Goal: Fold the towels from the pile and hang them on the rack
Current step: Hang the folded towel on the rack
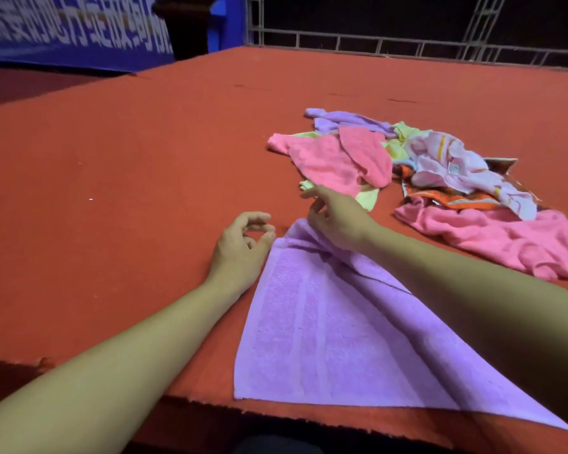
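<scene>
A lilac towel [325,339] lies spread on the red table [145,158], reaching its near edge, with one side folded over along the right. My left hand [243,244] rests at the towel's far left corner, fingers loosely curled and the thumb tip just touching the cloth, gripping nothing. My right hand [336,217] hovers over the towel's far edge with relaxed fingers pointing left, and its forearm lies across the folded side. The pile of towels [407,165] in pink, lilac, yellow, white and orange sits beyond my right hand.
A crumpled pink towel [505,240] lies at the pile's near right. A metal railing [407,44] runs along the table's far side. A blue banner [63,34] and a dark pedestal [191,27] stand at the back left. Bare red table stretches to the left.
</scene>
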A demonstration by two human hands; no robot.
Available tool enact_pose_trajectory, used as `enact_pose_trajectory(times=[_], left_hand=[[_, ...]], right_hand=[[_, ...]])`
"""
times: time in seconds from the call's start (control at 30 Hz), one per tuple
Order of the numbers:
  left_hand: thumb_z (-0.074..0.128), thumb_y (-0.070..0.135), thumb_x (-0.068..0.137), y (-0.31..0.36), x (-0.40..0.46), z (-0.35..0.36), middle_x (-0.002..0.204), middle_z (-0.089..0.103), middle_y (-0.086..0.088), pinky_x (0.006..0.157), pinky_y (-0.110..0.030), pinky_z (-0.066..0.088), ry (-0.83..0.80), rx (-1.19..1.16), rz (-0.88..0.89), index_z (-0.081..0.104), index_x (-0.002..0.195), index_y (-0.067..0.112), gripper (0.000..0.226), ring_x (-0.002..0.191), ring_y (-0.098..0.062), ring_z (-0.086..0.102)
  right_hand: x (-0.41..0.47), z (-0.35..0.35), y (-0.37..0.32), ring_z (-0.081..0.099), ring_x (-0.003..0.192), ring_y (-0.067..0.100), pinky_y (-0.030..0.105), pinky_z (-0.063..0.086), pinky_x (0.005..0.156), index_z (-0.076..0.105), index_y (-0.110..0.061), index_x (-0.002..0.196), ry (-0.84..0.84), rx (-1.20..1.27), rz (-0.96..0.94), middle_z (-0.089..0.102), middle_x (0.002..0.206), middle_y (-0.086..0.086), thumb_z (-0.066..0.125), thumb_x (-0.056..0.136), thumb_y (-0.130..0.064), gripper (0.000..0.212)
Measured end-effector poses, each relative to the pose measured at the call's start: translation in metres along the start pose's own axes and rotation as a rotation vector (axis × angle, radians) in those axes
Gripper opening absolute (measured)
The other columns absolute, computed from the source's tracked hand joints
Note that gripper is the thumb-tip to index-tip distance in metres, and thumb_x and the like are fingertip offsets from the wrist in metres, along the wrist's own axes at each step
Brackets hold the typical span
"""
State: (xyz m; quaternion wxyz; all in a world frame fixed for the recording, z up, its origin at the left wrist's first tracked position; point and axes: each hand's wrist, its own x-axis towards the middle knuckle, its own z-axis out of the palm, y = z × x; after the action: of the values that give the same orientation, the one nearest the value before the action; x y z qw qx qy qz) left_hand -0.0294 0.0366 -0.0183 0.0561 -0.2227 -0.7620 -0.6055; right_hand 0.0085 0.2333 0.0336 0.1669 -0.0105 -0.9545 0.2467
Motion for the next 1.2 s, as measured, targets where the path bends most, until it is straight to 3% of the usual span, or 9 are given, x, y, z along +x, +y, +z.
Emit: enact_pose_trajectory(times=[0.07,0.17,0.23,0.3,0.43,0.6,0.73,0.93,1.2], left_hand=[[0.070,0.008,0.085,0.005,-0.001,-0.002,0.101,0.068,0.016,0.061,-0.021,0.044,-0.011,0.022,0.034,0.060,0.108,0.029,0.032,0.054,-0.005,0.043],[0.070,0.008,0.086,0.021,-0.001,-0.004,0.115,0.064,0.018,0.077,-0.018,0.046,-0.068,0.067,0.123,0.057,0.122,0.025,0.043,0.075,-0.006,0.055],[0.070,0.006,0.086,0.036,-0.002,-0.004,0.118,0.061,0.014,0.079,-0.009,0.041,-0.139,0.090,0.162,0.052,0.131,0.017,0.050,0.085,0.008,0.056],[0.071,0.005,0.085,0.051,-0.003,-0.003,0.112,0.062,0.013,0.074,-0.005,0.038,-0.188,0.105,0.159,0.048,0.134,0.015,0.054,0.076,0.017,0.052],[0.070,0.005,0.083,0.058,-0.003,-0.006,0.087,0.069,0.012,0.061,-0.023,0.042,-0.176,0.087,0.098,0.051,0.120,0.032,0.050,0.053,-0.007,0.045],[0.069,0.003,0.085,0.059,-0.011,-0.013,0.084,0.071,0.010,0.058,-0.021,0.039,-0.111,-0.005,0.057,0.056,0.116,0.029,0.043,0.047,-0.003,0.037],[0.068,0.004,0.086,0.063,-0.020,-0.016,0.083,0.071,0.011,0.060,-0.023,0.040,-0.105,-0.032,0.057,0.056,0.115,0.030,0.041,0.051,-0.007,0.038],[0.068,0.003,0.086,0.064,-0.038,-0.027,0.087,0.071,0.009,0.062,-0.017,0.042,-0.131,-0.021,0.044,0.056,0.116,0.030,0.042,0.054,-0.006,0.042],[0.071,0.001,0.083,0.046,-0.098,-0.075,0.079,0.071,0.012,0.061,-0.014,0.040,-0.277,0.140,0.012,0.060,0.109,0.035,0.044,0.056,-0.004,0.042]], right_hand=[[-0.001,-0.009,-0.014,0.056,0.082,0.011,0.024,0.042,0.076,0.055,-0.019,0.130,0.028,0.027,-0.023,0.065,0.095,-0.007,0.056,0.089,-0.008,0.042],[-0.005,-0.022,-0.034,0.057,0.081,0.008,0.029,0.046,0.080,0.055,-0.022,0.130,-0.004,0.014,-0.085,0.064,0.094,-0.011,0.060,0.088,-0.010,0.044],[-0.009,-0.026,-0.047,0.059,0.083,0.009,0.028,0.048,0.082,0.054,-0.021,0.130,-0.039,0.036,-0.135,0.064,0.092,-0.010,0.062,0.087,-0.009,0.045],[-0.014,-0.027,-0.056,0.065,0.085,0.012,0.029,0.051,0.083,0.053,-0.018,0.131,-0.076,0.093,-0.153,0.066,0.092,-0.007,0.063,0.086,-0.008,0.047],[-0.031,-0.032,-0.061,0.067,0.080,0.016,0.028,0.053,0.078,0.046,-0.017,0.138,-0.064,0.235,-0.094,0.064,0.096,-0.007,0.067,0.088,-0.013,0.054],[-0.054,-0.036,-0.051,0.060,0.075,0.016,0.029,0.050,0.067,0.045,-0.013,0.138,0.009,0.494,0.086,0.061,0.103,-0.001,0.059,0.090,-0.003,0.051],[-0.079,-0.031,-0.051,0.061,0.077,0.013,0.017,0.048,0.071,0.048,-0.017,0.134,0.000,0.311,-0.020,0.062,0.099,-0.010,0.071,0.086,-0.016,0.053],[-0.095,-0.017,-0.066,0.059,0.068,0.002,0.018,0.044,0.068,0.054,-0.019,0.126,0.114,0.283,-0.075,0.063,0.076,-0.015,0.068,0.089,-0.022,0.039],[-0.144,0.004,-0.103,0.060,0.064,0.004,0.021,0.048,0.065,0.053,-0.026,0.126,-0.058,0.248,-0.101,0.065,0.081,-0.019,0.069,0.084,-0.032,0.045]])
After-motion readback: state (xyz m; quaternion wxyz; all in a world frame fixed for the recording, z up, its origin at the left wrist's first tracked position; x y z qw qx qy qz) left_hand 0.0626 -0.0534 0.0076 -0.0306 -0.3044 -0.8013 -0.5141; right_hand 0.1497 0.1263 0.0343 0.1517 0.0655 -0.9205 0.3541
